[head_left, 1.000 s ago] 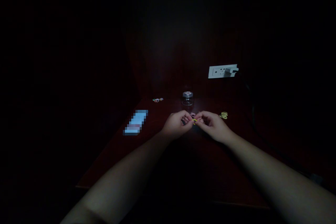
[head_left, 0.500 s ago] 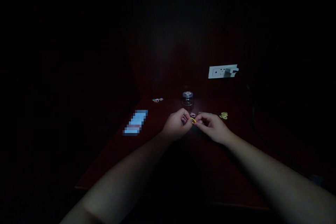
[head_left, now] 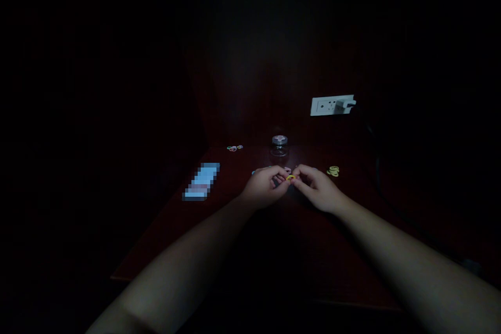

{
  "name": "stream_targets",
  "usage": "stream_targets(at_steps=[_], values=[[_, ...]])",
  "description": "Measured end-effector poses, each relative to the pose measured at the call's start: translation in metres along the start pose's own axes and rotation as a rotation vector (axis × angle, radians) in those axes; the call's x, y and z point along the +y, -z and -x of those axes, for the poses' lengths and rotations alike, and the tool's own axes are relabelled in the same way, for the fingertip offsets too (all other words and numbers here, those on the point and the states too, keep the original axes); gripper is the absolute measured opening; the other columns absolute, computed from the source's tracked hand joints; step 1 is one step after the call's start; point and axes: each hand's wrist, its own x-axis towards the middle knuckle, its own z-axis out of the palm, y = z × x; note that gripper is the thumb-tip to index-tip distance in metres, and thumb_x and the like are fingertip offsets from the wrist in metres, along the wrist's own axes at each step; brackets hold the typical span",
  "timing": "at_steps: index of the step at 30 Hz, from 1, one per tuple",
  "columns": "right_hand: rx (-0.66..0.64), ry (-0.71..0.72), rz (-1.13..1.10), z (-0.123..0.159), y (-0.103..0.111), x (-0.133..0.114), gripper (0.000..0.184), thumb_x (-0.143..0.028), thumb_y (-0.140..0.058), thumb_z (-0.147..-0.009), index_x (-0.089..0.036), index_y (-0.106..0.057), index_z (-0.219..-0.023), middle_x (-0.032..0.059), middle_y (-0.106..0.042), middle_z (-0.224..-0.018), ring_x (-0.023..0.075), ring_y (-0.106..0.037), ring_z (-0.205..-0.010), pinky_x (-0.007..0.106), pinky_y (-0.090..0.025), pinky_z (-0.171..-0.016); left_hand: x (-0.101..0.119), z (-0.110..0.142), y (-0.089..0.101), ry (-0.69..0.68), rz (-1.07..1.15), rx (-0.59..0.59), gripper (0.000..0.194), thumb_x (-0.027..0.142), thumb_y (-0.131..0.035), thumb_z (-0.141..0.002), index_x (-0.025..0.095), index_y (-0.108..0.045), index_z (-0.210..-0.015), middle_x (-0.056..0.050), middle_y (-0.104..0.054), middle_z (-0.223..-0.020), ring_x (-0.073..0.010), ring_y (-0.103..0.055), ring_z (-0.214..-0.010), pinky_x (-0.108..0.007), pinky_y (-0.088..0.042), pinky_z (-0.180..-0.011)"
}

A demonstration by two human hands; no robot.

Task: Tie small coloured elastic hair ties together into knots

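Note:
The scene is very dark. My left hand [head_left: 263, 187] and my right hand [head_left: 318, 188] meet over a dark red table [head_left: 235, 229], fingertips pinched together on a small yellow ring [head_left: 290, 178]. A bit of pink shows just behind the fingers, too small to name. A small clear jar [head_left: 279, 146] stands right behind the hands.
A little pile of yellow rings [head_left: 333, 170] lies to the right of my hands. Several coloured rings [head_left: 234, 148] lie at the back left. A blurred light-blue flat object [head_left: 202, 181] rests at the left. A white wall socket [head_left: 332, 105] with a plug and cable is at the back right.
Both hands stay pinched on the yellow ring. They have shifted very slightly, with the fingertips drawn a little closer together.

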Motion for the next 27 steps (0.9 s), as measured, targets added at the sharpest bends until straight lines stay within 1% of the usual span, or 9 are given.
stream_targets(at_steps=[4,7,12,16,18,21,24,27], values=[[-0.003,0.02,0.005,0.0001,0.0003,0.0003,0.017,-0.03,-0.052,-0.088,-0.019,-0.051,-0.076,-0.0005,-0.05,-0.07,0.0138,-0.045,-0.067,0.026,-0.037,-0.062,-0.0035,-0.0006,0.0,0.025,0.008,0.006,0.019,0.031,-0.06,-0.081,0.014,-0.066,-0.086,-0.004,-0.068,-0.078,-0.0091,-0.058,-0.063,-0.019,-0.047,-0.058],[-0.014,-0.005,-0.048,0.0001,0.0002,0.0011,0.02,-0.035,-0.052,-0.088,-0.018,-0.052,-0.077,0.0005,-0.053,-0.072,0.0142,-0.048,-0.068,0.027,-0.039,-0.062,-0.0067,-0.0006,0.0002,0.041,0.015,-0.003,0.018,0.031,-0.059,-0.082,0.014,-0.065,-0.086,-0.004,-0.068,-0.079,-0.0104,-0.06,-0.067,-0.021,-0.048,-0.06],[-0.035,-0.136,-0.281,-0.0005,-0.0022,0.0019,0.03,-0.046,-0.057,-0.085,-0.018,-0.053,-0.076,-0.0002,-0.056,-0.067,0.0124,-0.052,-0.059,0.025,-0.04,-0.056,-0.0086,0.0006,0.0009,0.048,0.067,-0.076,0.019,0.031,-0.055,-0.085,0.014,-0.063,-0.087,-0.005,-0.069,-0.084,-0.0114,-0.061,-0.071,-0.022,-0.048,-0.063],[-0.074,-0.217,-0.511,-0.0016,-0.0043,0.0012,0.036,-0.051,-0.06,-0.082,-0.018,-0.052,-0.074,0.0,-0.059,-0.064,0.011,-0.054,-0.053,0.025,-0.044,-0.053,-0.0033,0.0017,0.0024,0.044,0.182,-0.133,0.02,0.03,-0.05,-0.089,0.013,-0.061,-0.09,-0.006,-0.07,-0.087,-0.012,-0.064,-0.076,-0.022,-0.048,-0.067],[-0.078,-0.251,-0.611,-0.0016,-0.0043,0.0011,0.035,-0.051,-0.061,-0.081,-0.017,-0.053,-0.075,0.0006,-0.06,-0.065,0.0113,-0.055,-0.053,0.026,-0.045,-0.053,-0.0011,0.002,0.0029,0.044,0.228,-0.133,0.02,0.029,-0.049,-0.09,0.013,-0.061,-0.091,-0.007,-0.07,-0.088,-0.0123,-0.064,-0.077,-0.022,-0.048,-0.068],[-0.067,-0.28,-0.719,-0.0006,-0.0029,0.0018,0.03,-0.045,-0.065,-0.079,-0.017,-0.057,-0.083,0.0011,-0.062,-0.07,0.0113,-0.057,-0.055,0.025,-0.046,-0.053,-0.0013,0.0022,0.0028,0.052,0.24,-0.119,0.02,0.029,-0.051,-0.089,0.012,-0.061,-0.09,-0.007,-0.07,-0.088,-0.0124,-0.064,-0.077,-0.022,-0.048,-0.067],[-0.081,-0.265,-0.741,0.0002,-0.0013,0.0024,0.028,-0.037,-0.072,-0.075,-0.016,-0.06,-0.088,0.0012,-0.064,-0.072,0.0103,-0.056,-0.056,0.024,-0.045,-0.053,-0.0035,0.0027,0.0024,0.068,0.23,-0.107,0.021,0.031,-0.052,-0.088,0.012,-0.061,-0.092,-0.006,-0.07,-0.086,-0.012,-0.063,-0.074,-0.021,-0.047,-0.064],[-0.08,-0.274,-0.703,0.0,-0.0011,0.0015,0.027,-0.036,-0.074,-0.072,-0.015,-0.061,-0.082,0.0022,-0.065,-0.072,0.0097,-0.055,-0.055,0.023,-0.044,-0.052,-0.0038,0.0032,0.0025,0.079,0.211,-0.107,0.022,0.032,-0.052,-0.088,0.012,-0.062,-0.089,-0.005,-0.069,-0.084,-0.0112,-0.061,-0.07,-0.021,-0.045,-0.062]])
